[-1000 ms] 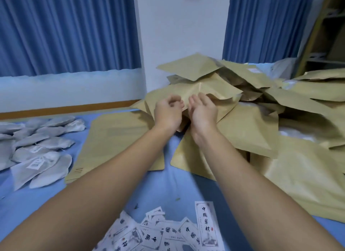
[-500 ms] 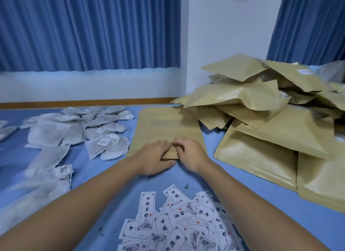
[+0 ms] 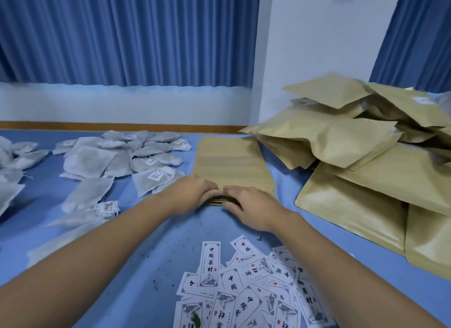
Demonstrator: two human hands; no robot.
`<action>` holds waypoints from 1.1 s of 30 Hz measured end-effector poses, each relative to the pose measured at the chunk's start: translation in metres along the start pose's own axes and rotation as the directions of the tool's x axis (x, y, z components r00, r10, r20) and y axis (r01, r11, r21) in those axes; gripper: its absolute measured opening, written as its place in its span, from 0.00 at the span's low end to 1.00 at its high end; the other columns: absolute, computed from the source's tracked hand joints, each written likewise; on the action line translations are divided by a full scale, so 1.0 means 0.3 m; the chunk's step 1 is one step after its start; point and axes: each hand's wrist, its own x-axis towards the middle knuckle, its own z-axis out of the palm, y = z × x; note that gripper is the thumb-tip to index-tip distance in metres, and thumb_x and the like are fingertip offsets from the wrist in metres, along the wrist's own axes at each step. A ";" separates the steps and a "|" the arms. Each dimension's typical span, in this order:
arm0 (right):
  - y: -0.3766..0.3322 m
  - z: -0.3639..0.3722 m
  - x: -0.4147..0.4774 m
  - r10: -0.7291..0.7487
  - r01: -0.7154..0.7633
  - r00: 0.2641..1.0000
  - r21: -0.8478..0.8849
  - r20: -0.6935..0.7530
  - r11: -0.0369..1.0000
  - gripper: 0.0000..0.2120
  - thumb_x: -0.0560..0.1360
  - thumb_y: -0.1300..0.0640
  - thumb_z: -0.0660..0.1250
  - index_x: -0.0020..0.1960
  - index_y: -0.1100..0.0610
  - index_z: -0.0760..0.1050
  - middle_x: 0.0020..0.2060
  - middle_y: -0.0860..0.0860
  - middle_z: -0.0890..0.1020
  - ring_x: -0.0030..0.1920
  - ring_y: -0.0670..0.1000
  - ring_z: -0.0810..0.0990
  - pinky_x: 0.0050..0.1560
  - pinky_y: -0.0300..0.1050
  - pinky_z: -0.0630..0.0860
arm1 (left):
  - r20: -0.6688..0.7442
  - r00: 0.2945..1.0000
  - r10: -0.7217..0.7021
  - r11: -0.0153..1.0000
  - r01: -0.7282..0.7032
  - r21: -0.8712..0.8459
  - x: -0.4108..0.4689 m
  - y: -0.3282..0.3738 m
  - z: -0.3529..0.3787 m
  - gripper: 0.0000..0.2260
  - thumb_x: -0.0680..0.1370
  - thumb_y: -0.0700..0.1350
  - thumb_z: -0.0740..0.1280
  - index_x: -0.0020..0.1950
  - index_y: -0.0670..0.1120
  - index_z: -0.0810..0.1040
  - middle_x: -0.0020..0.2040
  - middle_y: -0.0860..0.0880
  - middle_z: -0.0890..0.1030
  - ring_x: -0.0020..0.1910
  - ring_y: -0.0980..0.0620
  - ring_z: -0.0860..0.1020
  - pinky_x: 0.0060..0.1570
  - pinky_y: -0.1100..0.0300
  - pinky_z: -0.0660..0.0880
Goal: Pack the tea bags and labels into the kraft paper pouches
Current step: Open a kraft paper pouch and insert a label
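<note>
A flat stack of empty kraft paper pouches lies in the middle of the blue table. My left hand and my right hand both rest on the stack's near edge, fingertips curled over the top pouches. White tea bags lie scattered to the left. White printed labels are spread close to me, below my hands.
A heap of filled kraft pouches rises on the right, reaching the table's right side. Blue curtains and a white wall stand behind the table. Small tea crumbs dot the blue table surface near the labels.
Both hands came back from the heap of filled pouches on the right to the near edge of the flat pouch stack. The view swung left and now shows more tea bags.
</note>
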 end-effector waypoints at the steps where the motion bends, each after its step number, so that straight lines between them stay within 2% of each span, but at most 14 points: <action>1: -0.001 0.005 0.004 0.023 -0.025 0.999 -0.046 -0.028 0.999 0.10 0.83 0.49 0.56 0.59 0.50 0.73 0.55 0.51 0.81 0.56 0.59 0.78 0.50 0.54 0.77 | -0.050 0.999 -0.006 1.000 0.005 -0.008 -0.009 -0.002 0.002 0.16 0.84 0.55 0.58 0.53 0.48 0.82 0.47 0.49 0.85 0.47 0.45 0.80 0.50 0.51 0.74; 3: -0.010 0.007 0.015 0.097 -0.110 0.987 -0.095 -0.132 0.989 0.09 0.83 0.54 0.55 0.54 0.51 0.74 0.47 0.55 0.82 0.49 0.63 0.79 0.43 0.53 0.75 | -0.303 0.953 0.011 0.999 -0.022 -0.035 -0.037 0.003 0.022 0.10 0.82 0.50 0.65 0.54 0.46 0.82 0.51 0.48 0.83 0.51 0.44 0.80 0.52 0.51 0.75; 6: -0.033 0.008 0.016 0.190 -0.195 0.937 0.011 -0.292 0.981 0.12 0.84 0.51 0.55 0.49 0.52 0.75 0.41 0.56 0.81 0.45 0.63 0.78 0.42 0.54 0.74 | -0.704 0.685 -0.187 0.978 0.063 -0.198 -0.085 0.045 0.073 0.11 0.77 0.46 0.73 0.57 0.46 0.80 0.55 0.47 0.77 0.54 0.49 0.76 0.56 0.56 0.73; 7: -0.042 0.012 0.015 0.210 -0.192 0.922 0.087 -0.326 0.978 0.13 0.84 0.50 0.56 0.45 0.53 0.74 0.37 0.54 0.80 0.43 0.62 0.77 0.42 0.54 0.74 | -0.728 0.597 -0.337 0.929 0.084 -0.362 -0.098 0.070 0.083 0.11 0.77 0.48 0.73 0.57 0.48 0.78 0.53 0.50 0.76 0.52 0.54 0.76 0.54 0.63 0.72; 8: -0.052 0.017 0.014 0.231 -0.180 0.909 0.175 -0.348 0.968 0.15 0.84 0.51 0.57 0.40 0.53 0.71 0.33 0.51 0.77 0.40 0.60 0.75 0.42 0.54 0.74 | -0.659 0.561 -0.501 0.828 0.089 -0.554 -0.108 0.098 0.089 0.13 0.76 0.51 0.74 0.55 0.50 0.75 0.48 0.53 0.77 0.48 0.59 0.76 0.49 0.69 0.71; 10: -0.065 0.018 0.016 0.279 -0.166 0.902 0.330 -0.330 0.929 0.19 0.83 0.51 0.61 0.33 0.53 0.66 0.27 0.49 0.69 0.36 0.56 0.69 0.39 0.51 0.71 | -0.288 0.635 -0.717 0.443 0.096 -0.891 -0.111 0.150 0.101 0.20 0.72 0.59 0.76 0.52 0.49 0.72 0.38 0.55 0.80 0.37 0.60 0.79 0.39 0.68 0.75; 11: -0.068 0.014 0.019 0.285 -0.157 0.916 0.400 -0.283 0.903 0.21 0.82 0.51 0.62 0.32 0.54 0.66 0.26 0.48 0.67 0.34 0.54 0.67 0.38 0.50 0.68 | -0.107 0.697 -0.709 0.246 0.103 -0.964 -0.111 0.170 0.108 0.24 0.69 0.61 0.76 0.52 0.46 0.72 0.36 0.52 0.81 0.36 0.57 0.81 0.36 0.63 0.78; 12: -0.070 0.010 0.020 0.261 -0.133 0.940 0.468 -0.221 0.874 0.20 0.81 0.50 0.63 0.32 0.55 0.68 0.26 0.47 0.67 0.33 0.51 0.66 0.37 0.49 0.65 | 0.002 0.742 -0.670 0.128 0.118 -0.985 -0.110 0.183 0.116 0.28 0.67 0.62 0.76 0.52 0.43 0.72 0.38 0.47 0.82 0.38 0.53 0.84 0.35 0.59 0.80; 14: -0.074 0.009 0.016 0.143 -0.057 0.984 0.578 -0.104 0.814 0.19 0.81 0.50 0.64 0.35 0.58 0.76 0.27 0.46 0.68 0.33 0.47 0.65 0.38 0.47 0.63 | 0.075 0.791 -0.608 0.026 0.113 -0.993 -0.113 0.192 0.119 0.28 0.66 0.62 0.74 0.50 0.41 0.72 0.44 0.38 0.83 0.44 0.47 0.86 0.38 0.55 0.83; 16: -0.064 0.018 0.003 0.044 -0.011 0.998 0.655 -0.034 0.755 0.16 0.82 0.50 0.64 0.42 0.58 0.82 0.31 0.44 0.74 0.35 0.43 0.69 0.40 0.47 0.66 | 0.115 0.820 -0.561 -0.065 0.096 -0.993 -0.119 0.185 0.112 0.27 0.68 0.61 0.73 0.50 0.40 0.71 0.47 0.37 0.84 0.47 0.43 0.86 0.43 0.52 0.83; 18: -0.049 0.032 -0.016 -0.002 0.006 1.000 0.751 -0.007 0.661 0.11 0.82 0.50 0.65 0.54 0.50 0.86 0.44 0.41 0.85 0.47 0.39 0.80 0.51 0.41 0.75 | 0.129 0.841 -0.525 -0.092 0.094 -0.991 -0.124 0.176 0.112 0.27 0.71 0.61 0.72 0.52 0.38 0.71 0.49 0.38 0.85 0.49 0.42 0.85 0.46 0.50 0.83; 21: -0.031 0.047 -0.037 -0.022 0.016 1.000 0.857 -0.006 0.515 0.13 0.81 0.51 0.67 0.64 0.49 0.81 0.57 0.42 0.85 0.62 0.39 0.79 0.59 0.31 0.72 | 0.136 0.849 -0.511 -0.101 0.097 -0.990 -0.130 0.174 0.112 0.28 0.73 0.60 0.70 0.55 0.36 0.72 0.48 0.40 0.85 0.49 0.42 0.85 0.46 0.53 0.83; 25: -0.031 0.069 -0.038 -0.004 0.049 0.999 0.884 -0.053 0.466 0.14 0.79 0.52 0.69 0.64 0.52 0.81 0.58 0.44 0.84 0.63 0.41 0.79 0.58 0.29 0.72 | 0.112 0.850 -0.515 -0.091 0.076 -0.993 -0.141 0.181 0.107 0.24 0.73 0.59 0.69 0.50 0.38 0.72 0.45 0.39 0.85 0.47 0.43 0.85 0.44 0.56 0.82; 33: -0.030 0.065 -0.043 0.026 0.012 0.999 0.890 -0.026 0.456 0.12 0.79 0.47 0.68 0.60 0.47 0.83 0.55 0.45 0.86 0.59 0.41 0.82 0.55 0.30 0.73 | 0.078 0.854 -0.514 -0.056 0.058 -0.997 -0.145 0.177 0.114 0.21 0.72 0.58 0.70 0.46 0.41 0.71 0.45 0.36 0.84 0.46 0.41 0.85 0.44 0.56 0.83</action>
